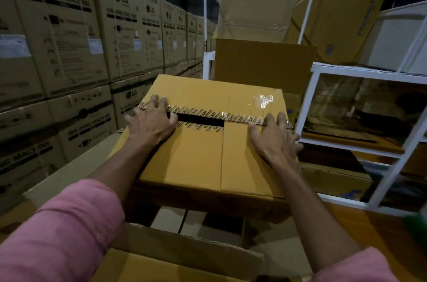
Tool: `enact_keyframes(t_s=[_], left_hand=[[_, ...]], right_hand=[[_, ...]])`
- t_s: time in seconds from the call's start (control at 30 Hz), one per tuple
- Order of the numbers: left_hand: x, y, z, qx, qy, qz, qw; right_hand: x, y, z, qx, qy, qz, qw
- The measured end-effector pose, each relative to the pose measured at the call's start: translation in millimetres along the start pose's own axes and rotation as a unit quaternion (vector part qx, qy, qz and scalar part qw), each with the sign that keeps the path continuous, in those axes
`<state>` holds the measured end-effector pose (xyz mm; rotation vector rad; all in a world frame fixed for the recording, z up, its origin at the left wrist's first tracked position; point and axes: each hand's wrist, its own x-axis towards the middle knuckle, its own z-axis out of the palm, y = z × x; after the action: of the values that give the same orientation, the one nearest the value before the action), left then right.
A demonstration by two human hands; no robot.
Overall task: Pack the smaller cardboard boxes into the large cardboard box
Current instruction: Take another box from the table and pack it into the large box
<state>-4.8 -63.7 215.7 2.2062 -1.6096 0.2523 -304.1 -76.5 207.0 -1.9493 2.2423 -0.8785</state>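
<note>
A smaller yellow-brown cardboard box [203, 150] with printed tape along its top seam lies tilted in the middle of the view, over the opening of the large cardboard box [184, 249]. A dark gap shows between its top flaps. My left hand [151, 120] lies spread on the box top at the left end of the seam, fingers over the tape. My right hand [275, 136] presses flat on the right part of the top, near the right edge. Inside the large box, below, pale tops of other small boxes [184, 221] show.
Stacked LG appliance cartons [69, 39] form a wall on the left. Behind the held box stand an open brown carton [261, 62] and a taped carton [254, 16] in a white wire frame. A white metal rack [360, 106] stands on the right.
</note>
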Motion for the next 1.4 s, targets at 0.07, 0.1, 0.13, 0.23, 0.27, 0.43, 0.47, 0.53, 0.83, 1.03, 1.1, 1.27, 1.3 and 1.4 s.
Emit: enact_keyframes(t_s=[0.07,0.1,0.13,0.23,0.27,0.43,0.47,0.53,0.83,1.03,1.1,1.27,1.3,1.4], left_hand=[[1.9,-12.5,13.0,0.007,0.002,-0.002,1.0],[2.3,-18.5,19.9,0.008,0.001,-0.003,1.0],[2.2,-24.1,26.8,0.008,-0.002,-0.004,1.0],[-4.4,-36.8,49.7,0.005,-0.021,-0.014,1.0],[-8.9,-39.8,57.9,0.003,-0.028,-0.018,0.999],[-31.1,-56.2,89.7,0.004,-0.05,-0.03,0.998],[-33.3,-60.1,93.1,0.005,-0.056,-0.034,0.998],[-34.1,-67.8,97.0,0.005,-0.07,-0.041,0.997],[-26.0,-96.2,121.5,0.003,-0.148,-0.026,0.989],[-28.3,-102.8,138.4,0.045,-0.237,0.004,0.971],[-29.6,-101.7,144.3,0.048,-0.27,0.019,0.962],[-26.6,-101.0,157.8,0.032,-0.317,0.032,0.947],[-25.9,-102.3,160.0,0.034,-0.329,0.031,0.943],[-26.1,-103.1,167.1,0.062,-0.382,0.043,0.921]], right_hand=[[-5.8,-4.4,16.1,0.005,-0.012,0.001,1.0],[-8.5,-6.2,23.4,0.007,-0.016,0.003,1.0],[-11.0,-7.8,30.8,0.007,-0.019,0.005,1.0],[-20.2,-8.7,52.3,-0.003,-0.034,0.014,0.999],[-24.5,-7.0,58.8,-0.005,-0.042,0.016,0.999],[-45.3,-0.7,80.7,-0.025,-0.059,0.015,0.998],[-47.2,-2.7,83.1,-0.03,-0.06,0.013,0.998],[-49.7,-7.5,88.3,-0.033,-0.068,0.008,0.997],[-67.4,-9.1,107.5,-0.041,-0.136,0.0,0.99],[-86.1,11.9,128.5,-0.024,-0.237,0.019,0.971],[-95.4,21.0,133.9,-0.022,-0.256,0.025,0.966],[-105.9,28.8,132.1,-0.029,-0.263,0.023,0.964],[-105.2,29.6,133.4,-0.025,-0.267,0.022,0.963],[-102.1,34.6,146.6,-0.028,-0.282,0.015,0.959]])
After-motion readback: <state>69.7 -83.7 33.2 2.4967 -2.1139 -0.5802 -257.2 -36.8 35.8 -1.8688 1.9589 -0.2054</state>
